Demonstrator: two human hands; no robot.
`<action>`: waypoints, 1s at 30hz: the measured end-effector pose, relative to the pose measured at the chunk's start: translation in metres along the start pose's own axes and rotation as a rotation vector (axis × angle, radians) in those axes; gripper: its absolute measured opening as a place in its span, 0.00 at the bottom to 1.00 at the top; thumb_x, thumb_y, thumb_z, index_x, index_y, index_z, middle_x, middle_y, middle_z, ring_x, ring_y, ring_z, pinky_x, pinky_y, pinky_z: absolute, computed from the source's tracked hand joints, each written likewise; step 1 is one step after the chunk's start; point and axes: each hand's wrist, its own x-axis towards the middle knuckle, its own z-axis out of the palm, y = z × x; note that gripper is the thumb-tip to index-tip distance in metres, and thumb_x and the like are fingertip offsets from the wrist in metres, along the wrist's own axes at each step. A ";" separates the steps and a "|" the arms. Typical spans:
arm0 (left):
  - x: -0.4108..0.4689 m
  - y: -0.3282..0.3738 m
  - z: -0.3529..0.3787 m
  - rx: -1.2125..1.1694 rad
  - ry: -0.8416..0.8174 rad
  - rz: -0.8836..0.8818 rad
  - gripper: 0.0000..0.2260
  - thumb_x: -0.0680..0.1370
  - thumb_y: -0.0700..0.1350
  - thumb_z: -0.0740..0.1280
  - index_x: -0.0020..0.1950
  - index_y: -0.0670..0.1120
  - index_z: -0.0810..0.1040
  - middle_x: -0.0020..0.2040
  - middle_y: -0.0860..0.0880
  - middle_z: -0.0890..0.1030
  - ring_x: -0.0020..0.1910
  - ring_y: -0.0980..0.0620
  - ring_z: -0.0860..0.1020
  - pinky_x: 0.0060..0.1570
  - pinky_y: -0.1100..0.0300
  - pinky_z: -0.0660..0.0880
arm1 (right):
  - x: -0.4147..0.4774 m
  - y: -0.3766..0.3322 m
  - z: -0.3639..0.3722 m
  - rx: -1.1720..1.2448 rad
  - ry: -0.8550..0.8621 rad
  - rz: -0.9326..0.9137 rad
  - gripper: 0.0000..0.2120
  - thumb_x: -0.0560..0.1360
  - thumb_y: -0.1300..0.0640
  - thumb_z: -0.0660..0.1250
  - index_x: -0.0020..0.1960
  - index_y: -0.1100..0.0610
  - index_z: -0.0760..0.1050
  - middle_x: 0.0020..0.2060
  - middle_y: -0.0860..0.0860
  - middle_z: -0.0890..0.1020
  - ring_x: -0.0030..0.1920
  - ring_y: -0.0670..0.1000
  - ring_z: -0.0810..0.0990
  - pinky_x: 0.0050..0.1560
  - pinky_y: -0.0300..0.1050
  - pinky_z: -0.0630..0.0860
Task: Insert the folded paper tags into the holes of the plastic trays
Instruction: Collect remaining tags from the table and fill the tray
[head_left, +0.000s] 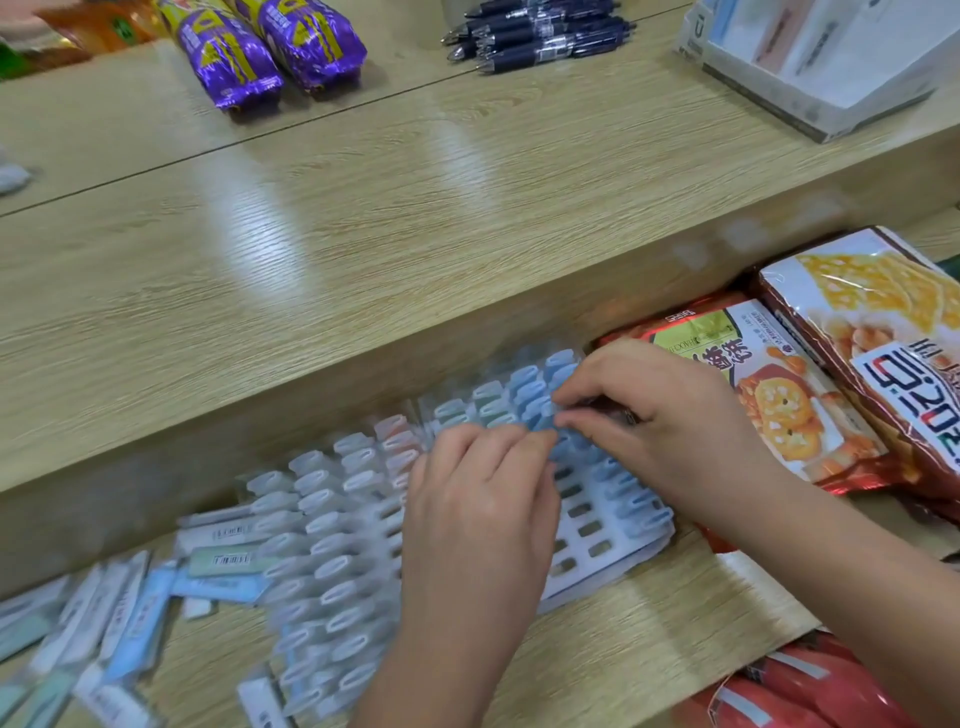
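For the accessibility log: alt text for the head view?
Left hand and right hand meet over a white plastic tray on a wooden shelf, the right pinching a blue tag. Loose tags lie left, snack bags right.

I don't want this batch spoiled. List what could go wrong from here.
1. The left hand lies across the trays and could knock seated tags loose.
2. The blue tag pinched by the right hand may crumple if forced.
3. The loose tags lie heaped, so two might get picked together.
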 end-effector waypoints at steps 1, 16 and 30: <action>0.000 0.000 0.000 0.000 0.002 0.005 0.08 0.77 0.44 0.69 0.55 0.47 0.84 0.49 0.55 0.82 0.48 0.48 0.76 0.46 0.48 0.75 | 0.001 0.000 0.000 -0.010 0.010 -0.019 0.06 0.72 0.55 0.74 0.48 0.56 0.84 0.44 0.48 0.84 0.44 0.46 0.81 0.43 0.45 0.77; -0.004 -0.008 0.001 0.020 -0.026 0.051 0.11 0.78 0.43 0.69 0.59 0.47 0.84 0.52 0.50 0.79 0.51 0.46 0.75 0.47 0.48 0.74 | 0.003 -0.003 -0.005 -0.144 -0.216 -0.135 0.18 0.75 0.61 0.58 0.52 0.52 0.86 0.46 0.49 0.83 0.46 0.57 0.78 0.40 0.54 0.78; -0.086 -0.117 -0.113 0.041 0.203 -0.322 0.13 0.78 0.45 0.63 0.59 0.47 0.82 0.52 0.52 0.76 0.52 0.51 0.75 0.52 0.58 0.71 | 0.015 -0.154 0.090 0.064 -0.133 -0.073 0.13 0.75 0.59 0.66 0.59 0.55 0.80 0.53 0.49 0.81 0.54 0.50 0.78 0.55 0.44 0.73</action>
